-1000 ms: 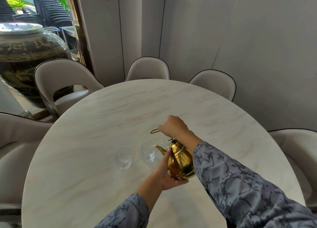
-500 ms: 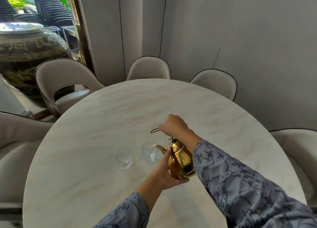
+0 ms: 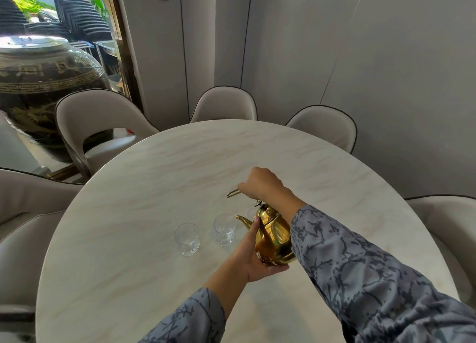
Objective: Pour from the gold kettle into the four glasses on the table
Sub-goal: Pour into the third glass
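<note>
The gold kettle is tilted to the left above the round marble table. My right hand grips its wire handle from above. My left hand cups its underside and side. Its spout reaches the rim of a clear glass, and a thin stream seems to run into it. Another clear glass stands to the left, apart from the first. A sliver of a third glass shows behind the spout. The kettle and my arm hide anything further right.
Beige upholstered chairs ring the table: one at the far left, two at the back, one at the right. A large dark ornamental jar stands beyond the left chairs.
The kettle stays tilted over the same glass with both hands holding it as before. Only the view has shifted slightly.
</note>
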Demonstrator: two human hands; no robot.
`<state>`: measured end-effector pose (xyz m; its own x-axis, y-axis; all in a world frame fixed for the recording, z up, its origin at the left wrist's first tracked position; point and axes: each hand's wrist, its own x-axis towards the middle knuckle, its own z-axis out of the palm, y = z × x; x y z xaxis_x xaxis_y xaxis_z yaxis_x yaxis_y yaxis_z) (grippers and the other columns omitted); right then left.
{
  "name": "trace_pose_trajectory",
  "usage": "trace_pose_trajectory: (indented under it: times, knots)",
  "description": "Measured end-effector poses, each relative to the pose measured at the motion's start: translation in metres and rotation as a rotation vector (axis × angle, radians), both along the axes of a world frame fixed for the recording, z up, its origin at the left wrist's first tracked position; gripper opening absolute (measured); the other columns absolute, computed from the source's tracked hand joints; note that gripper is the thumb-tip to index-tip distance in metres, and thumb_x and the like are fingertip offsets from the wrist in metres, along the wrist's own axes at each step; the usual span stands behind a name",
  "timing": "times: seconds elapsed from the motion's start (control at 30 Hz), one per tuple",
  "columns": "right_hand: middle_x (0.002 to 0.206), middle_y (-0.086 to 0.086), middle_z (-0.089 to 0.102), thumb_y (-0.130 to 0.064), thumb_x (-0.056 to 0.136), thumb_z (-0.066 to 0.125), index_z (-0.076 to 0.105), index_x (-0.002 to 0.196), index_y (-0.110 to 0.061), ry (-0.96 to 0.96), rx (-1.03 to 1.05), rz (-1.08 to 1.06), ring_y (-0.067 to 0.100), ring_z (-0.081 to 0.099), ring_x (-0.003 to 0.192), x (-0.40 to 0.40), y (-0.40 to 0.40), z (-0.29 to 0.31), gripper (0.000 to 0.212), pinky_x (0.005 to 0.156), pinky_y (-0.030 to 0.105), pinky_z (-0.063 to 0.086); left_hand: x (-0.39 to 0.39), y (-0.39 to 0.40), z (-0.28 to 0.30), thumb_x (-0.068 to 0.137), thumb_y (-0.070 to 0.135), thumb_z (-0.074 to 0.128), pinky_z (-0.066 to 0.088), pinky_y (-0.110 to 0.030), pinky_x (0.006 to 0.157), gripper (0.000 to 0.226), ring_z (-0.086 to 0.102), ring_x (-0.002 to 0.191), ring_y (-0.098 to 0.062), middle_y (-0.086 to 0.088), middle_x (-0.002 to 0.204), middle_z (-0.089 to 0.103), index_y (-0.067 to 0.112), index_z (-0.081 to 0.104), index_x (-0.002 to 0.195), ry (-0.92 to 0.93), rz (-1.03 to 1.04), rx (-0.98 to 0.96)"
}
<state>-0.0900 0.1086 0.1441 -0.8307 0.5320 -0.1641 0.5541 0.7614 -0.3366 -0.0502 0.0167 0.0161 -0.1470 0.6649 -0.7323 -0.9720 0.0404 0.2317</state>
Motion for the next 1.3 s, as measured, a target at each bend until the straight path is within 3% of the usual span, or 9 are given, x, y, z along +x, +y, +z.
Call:
trace_pose_trajectory:
  times: [0.1, 0.2, 0.33, 0.5, 0.7, 0.93, 1.1, 1.2, 1.3]
  knots:
    - [0.068, 0.002, 0.050, -0.028, 0.089, 0.058, 0.044, 0.066, -0.014, -0.002, 0.007, 0.011, 0.025, 0.055, 0.075, 0.000, 0.000, 0.003, 0.030, 0.062, 0.032, 0.042, 0.000, 0.001, 0.002, 0.047, 0.061, 0.088, 0.051, -0.061, 0.101, 0.126, 0.057, 0.124, -0.049, -0.025, 0.145, 0.049, 0.011, 0.037, 0.151, 0.003, -0.006, 0.002]
    - [0.068, 0.001, 0.048, -0.029, 0.090, 0.058, 0.044, 0.069, -0.014, -0.008, 0.015, 0.015, 0.025, 0.055, 0.077, 0.000, 0.000, 0.004, 0.029, 0.064, 0.032, 0.043, 0.000, 0.003, 0.003, 0.048, 0.062, 0.088, 0.052, -0.061, 0.100, 0.125, 0.057, 0.124, -0.049, -0.025, 0.146, 0.049, 0.011, 0.037, 0.151, 0.009, -0.010, 0.005]
    - [0.067, 0.002, 0.049, -0.027, 0.089, 0.058, 0.042, 0.065, -0.014, -0.015, 0.017, 0.004, 0.021, 0.049, 0.063, -0.002, 0.003, 0.002, 0.031, 0.052, 0.028, 0.036, 0.000, 0.003, -0.001, 0.056, 0.065, 0.085, 0.053, -0.063, 0.097, 0.118, 0.058, 0.122, -0.049, -0.025, 0.145, 0.050, 0.013, 0.037, 0.151, 0.023, -0.003, 0.003]
    - [0.064, 0.002, 0.047, -0.027, 0.088, 0.058, 0.041, 0.063, -0.013, -0.009, -0.014, -0.002, 0.017, 0.042, 0.055, -0.002, 0.005, -0.007, 0.033, 0.049, 0.026, 0.032, 0.000, 0.002, -0.006, 0.038, 0.059, 0.093, 0.053, -0.064, 0.096, 0.133, 0.059, 0.122, -0.050, -0.025, 0.144, 0.052, 0.012, 0.038, 0.150, 0.040, -0.013, -0.020]
    - [0.054, 0.000, 0.036, -0.023, 0.085, 0.057, 0.033, 0.056, -0.015, 0.017, -0.057, -0.004, 0.017, 0.030, 0.047, -0.001, 0.009, -0.022, 0.039, 0.046, 0.026, 0.023, -0.001, -0.001, -0.012, 0.064, 0.063, 0.083, 0.049, -0.061, 0.105, 0.114, 0.057, 0.125, -0.049, -0.024, 0.146, 0.049, 0.012, 0.033, 0.152, 0.038, -0.008, -0.055]
    - [0.051, -0.001, 0.034, -0.029, 0.085, 0.057, 0.035, 0.054, -0.015, 0.067, -0.088, -0.018, 0.017, 0.028, 0.044, 0.005, 0.011, -0.042, 0.041, 0.045, 0.025, 0.023, -0.002, -0.006, -0.018, 0.067, 0.065, 0.078, 0.049, -0.059, 0.106, 0.107, 0.052, 0.131, -0.048, -0.022, 0.152, 0.041, 0.018, 0.032, 0.152, 0.109, -0.034, -0.092]
    - [0.048, -0.002, 0.031, -0.027, 0.087, 0.057, 0.035, 0.053, -0.015, 0.148, -0.144, -0.035, 0.016, 0.026, 0.044, 0.015, 0.012, -0.050, 0.042, 0.048, 0.026, 0.022, -0.002, -0.011, -0.018, 0.073, 0.066, 0.073, 0.050, -0.056, 0.106, 0.096, 0.053, 0.131, -0.045, -0.022, 0.147, 0.047, 0.016, 0.039, 0.147, 0.198, -0.049, -0.129]
    - [0.046, -0.002, 0.032, -0.027, 0.088, 0.057, 0.035, 0.050, -0.016, 0.204, -0.166, -0.050, 0.016, 0.027, 0.043, 0.021, 0.014, -0.053, 0.045, 0.048, 0.026, 0.024, -0.002, -0.013, -0.018, 0.055, 0.072, 0.078, 0.056, -0.053, 0.099, 0.111, 0.057, 0.128, -0.041, -0.019, 0.146, 0.053, 0.017, 0.045, 0.145, 0.279, -0.065, -0.156]
    - [0.048, 0.003, 0.045, -0.029, 0.087, 0.057, 0.047, 0.050, -0.012, 0.244, -0.200, -0.057, 0.019, 0.037, 0.044, 0.026, 0.015, -0.056, 0.042, 0.049, 0.028, 0.032, -0.002, -0.014, -0.020, 0.036, 0.075, 0.082, 0.060, -0.048, 0.085, 0.126, 0.059, 0.127, -0.039, -0.016, 0.143, 0.057, 0.020, 0.048, 0.144, 0.329, -0.059, -0.168]
